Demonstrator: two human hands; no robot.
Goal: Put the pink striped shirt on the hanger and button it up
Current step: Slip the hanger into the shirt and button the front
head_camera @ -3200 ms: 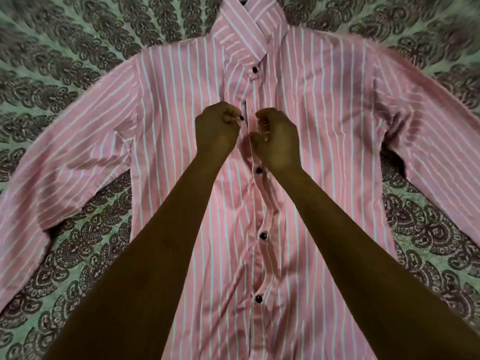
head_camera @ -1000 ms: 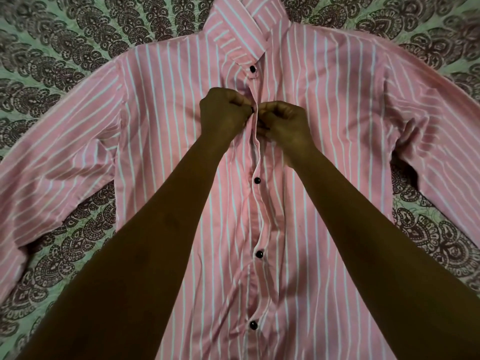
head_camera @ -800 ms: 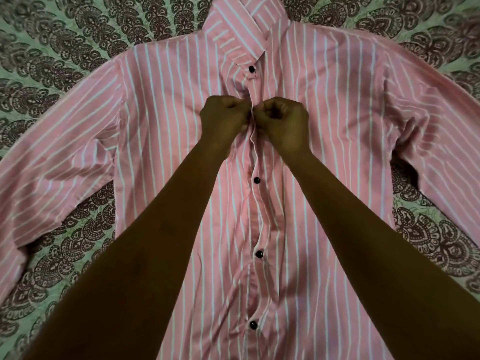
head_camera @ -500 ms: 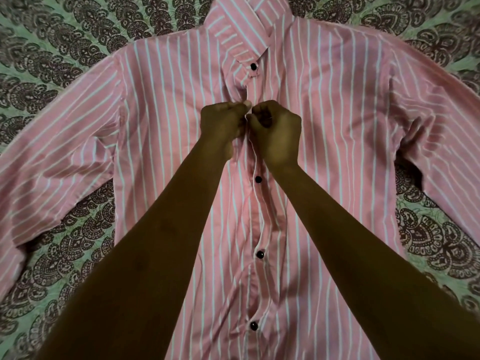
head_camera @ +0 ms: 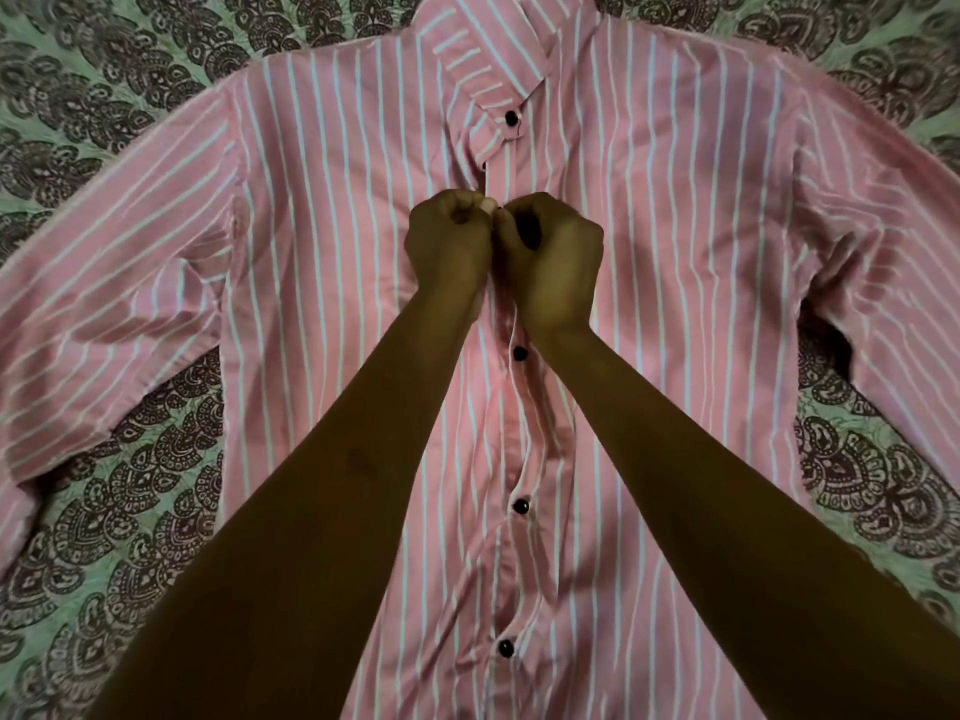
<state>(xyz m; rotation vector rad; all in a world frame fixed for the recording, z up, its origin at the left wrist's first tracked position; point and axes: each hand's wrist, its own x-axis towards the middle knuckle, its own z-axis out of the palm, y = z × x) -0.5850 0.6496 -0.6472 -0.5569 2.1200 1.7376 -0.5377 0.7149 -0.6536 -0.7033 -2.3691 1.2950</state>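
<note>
- The pink striped shirt [head_camera: 675,252] lies flat, front up, on a patterned bedsheet [head_camera: 104,537], collar at the far side, sleeves spread left and right.
- The left hand [head_camera: 449,241] and right hand [head_camera: 550,257] are curled, each pinching the placket [head_camera: 524,439] just below the collar button [head_camera: 512,116].
- Compared with 3.2 s ago, the hands now touch; the gap between them has closed.
- Three lower buttons [head_camera: 520,506] sit fastened.
- No hanger is visible.

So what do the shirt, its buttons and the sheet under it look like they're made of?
Shirt: thin woven cloth, likely cotton or a blend; matte, creasing softly at the sleeves. Buttons: small, dark and glossy, probably plastic; they catch highlights. Sheet: printed fabric, green with a dark paisley pattern; matte, fibre unclear.
</note>
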